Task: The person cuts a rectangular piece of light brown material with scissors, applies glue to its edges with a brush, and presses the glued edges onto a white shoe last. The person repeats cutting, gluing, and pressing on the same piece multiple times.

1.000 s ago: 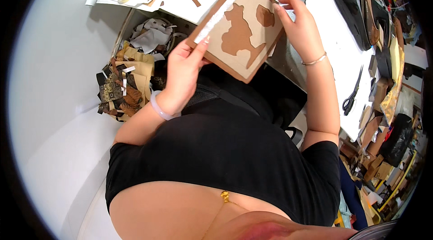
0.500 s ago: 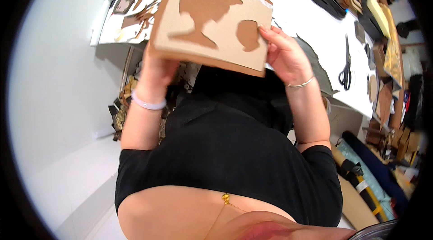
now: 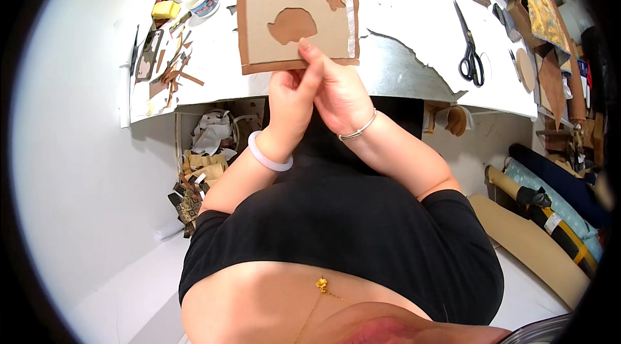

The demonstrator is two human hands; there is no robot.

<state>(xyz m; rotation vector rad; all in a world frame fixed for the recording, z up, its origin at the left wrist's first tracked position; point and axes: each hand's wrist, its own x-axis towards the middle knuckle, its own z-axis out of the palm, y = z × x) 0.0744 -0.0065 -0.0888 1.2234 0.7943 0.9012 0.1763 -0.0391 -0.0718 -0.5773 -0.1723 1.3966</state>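
A rectangular brown leather-like panel is held up over the near edge of the table, its top cut off by the picture's rim. Its beige facing has irregular cut-outs that show brown underneath, and a white strip runs down the right side. My right hand pinches the bottom edge, thumb on the front near the rounded cut-out and fingers behind. Close beside it, my left hand is closed at the same edge, its fingers partly hidden behind the panel and the right hand.
On the white table lie black scissors at right, and a grey sheet. Leather scraps, a phone and a white tub are at left. Rolled material leans at lower right.
The panel has turned upright and moved farther away. My right hand has shifted left to its bottom edge, and my left hand has come in beside it.
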